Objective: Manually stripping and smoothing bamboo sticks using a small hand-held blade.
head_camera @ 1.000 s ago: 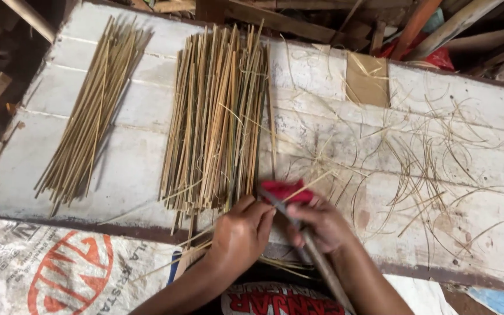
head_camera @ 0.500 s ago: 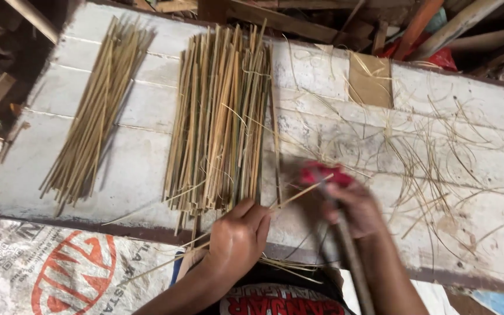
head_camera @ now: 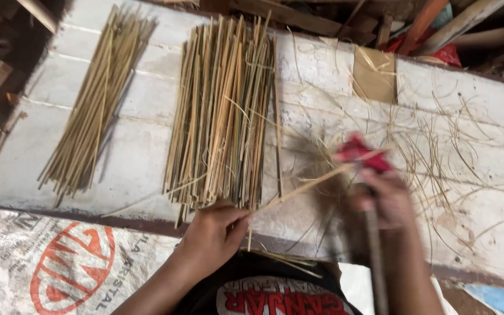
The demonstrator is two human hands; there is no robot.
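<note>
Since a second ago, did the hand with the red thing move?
Yes. The right hand slid rightward along the white board, away from the middle pile of bamboo sticks, which stayed put.

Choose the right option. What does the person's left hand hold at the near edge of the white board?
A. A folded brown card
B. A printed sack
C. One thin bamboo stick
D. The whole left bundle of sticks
C: the left hand pinches the near end of one thin bamboo stick, which slants up across the white board toward the blurred right hand.
</note>
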